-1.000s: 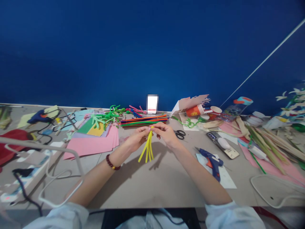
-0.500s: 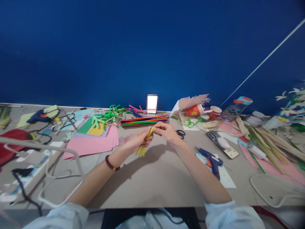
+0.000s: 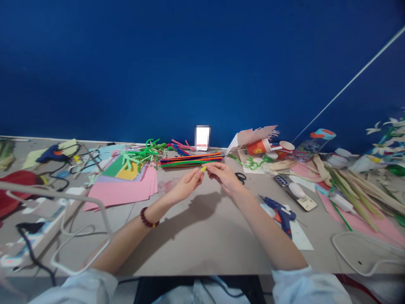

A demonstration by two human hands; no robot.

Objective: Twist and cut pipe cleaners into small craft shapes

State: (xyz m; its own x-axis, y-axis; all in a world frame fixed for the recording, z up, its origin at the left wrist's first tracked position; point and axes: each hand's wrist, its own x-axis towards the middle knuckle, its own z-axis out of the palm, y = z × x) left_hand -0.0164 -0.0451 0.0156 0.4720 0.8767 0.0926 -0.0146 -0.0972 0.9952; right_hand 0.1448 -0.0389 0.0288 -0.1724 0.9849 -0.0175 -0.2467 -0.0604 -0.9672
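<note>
My left hand (image 3: pixel 188 184) and my right hand (image 3: pixel 224 177) meet above the table, fingertips together. Only a short tip of a yellow pipe cleaner (image 3: pixel 203 169) shows between them, and the rest of it is hidden in my fingers. Both hands seem to pinch it. A beaded bracelet (image 3: pixel 147 217) circles my left wrist. Just beyond my hands lies a bundle of multicoloured pipe cleaners (image 3: pixel 191 160).
Black-handled scissors (image 3: pixel 240 177) lie right of my right hand, with a blue glue gun (image 3: pixel 280 215) and a phone (image 3: pixel 294 192) nearby. Stacked pink paper (image 3: pixel 120 194) lies left. Dried leaves, paper cups and a second glue gun (image 3: pixel 52 155) crowd the table's sides.
The hanging yellow strands have gone from view, drawn up into my fingers. My hands have moved closer together, and only a small yellow tip now shows.
</note>
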